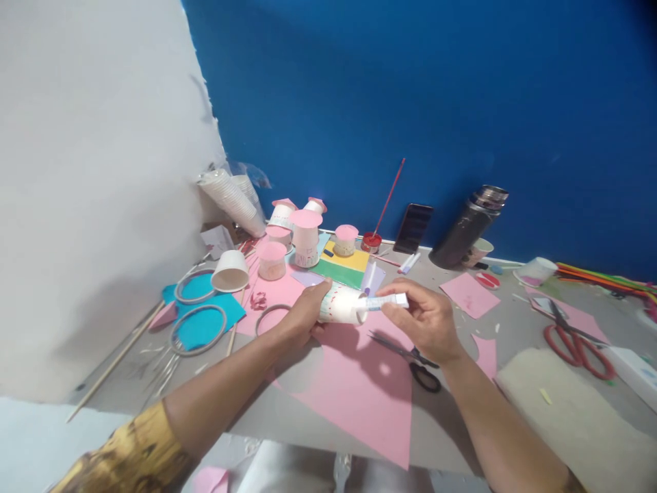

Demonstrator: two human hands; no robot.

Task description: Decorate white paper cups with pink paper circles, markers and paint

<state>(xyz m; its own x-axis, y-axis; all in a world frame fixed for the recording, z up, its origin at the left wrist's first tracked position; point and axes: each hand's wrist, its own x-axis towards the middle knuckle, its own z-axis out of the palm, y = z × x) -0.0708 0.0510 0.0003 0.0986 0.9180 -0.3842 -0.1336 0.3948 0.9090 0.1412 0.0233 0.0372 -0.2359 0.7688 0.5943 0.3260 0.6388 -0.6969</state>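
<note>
My left hand is wrapped round a white paper cup with small coloured prints, tilted on its side so its rim points right. In the fingers of my right hand is a white tube with blue print, which looks like a glue tube. Its tip is at the rim of the cup; whether it touches cannot be made out. Below both hands lies a large pink paper sheet. Black-handled scissors rest on it, just under my right hand.
Behind stand several cups with pink paper discs, a phone and a dark flask. On the left are grey rings, a white cup and stacked cups. Red-handled scissors lie at the right.
</note>
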